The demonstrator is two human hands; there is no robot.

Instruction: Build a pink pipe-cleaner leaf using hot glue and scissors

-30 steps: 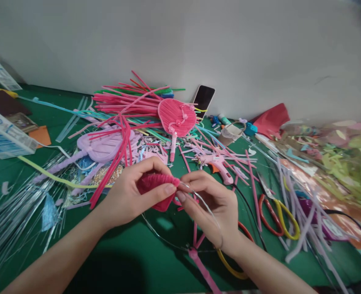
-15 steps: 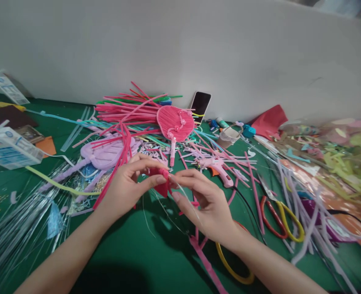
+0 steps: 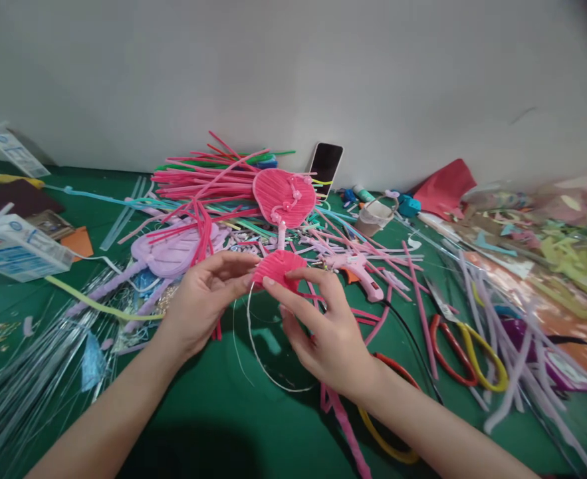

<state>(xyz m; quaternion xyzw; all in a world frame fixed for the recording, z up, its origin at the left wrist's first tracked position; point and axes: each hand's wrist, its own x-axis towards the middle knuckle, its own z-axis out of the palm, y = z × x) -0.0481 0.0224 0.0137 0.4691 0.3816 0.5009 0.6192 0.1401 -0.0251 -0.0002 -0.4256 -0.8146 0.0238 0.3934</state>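
Two hands share the pink ribbed pipe-cleaner fan point(image 3: 279, 267): your left hand point(image 3: 201, 303) pinches its left edge and your right hand point(image 3: 326, 336) its near edge, with the fan's long axis running left-right.

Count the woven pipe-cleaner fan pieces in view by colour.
Pink woven pipe-cleaner fans: 2, the handled pink fan and the small pink fan held by the left hand and right hand
Lilac woven pipe-cleaner fan: 1
Total: 3
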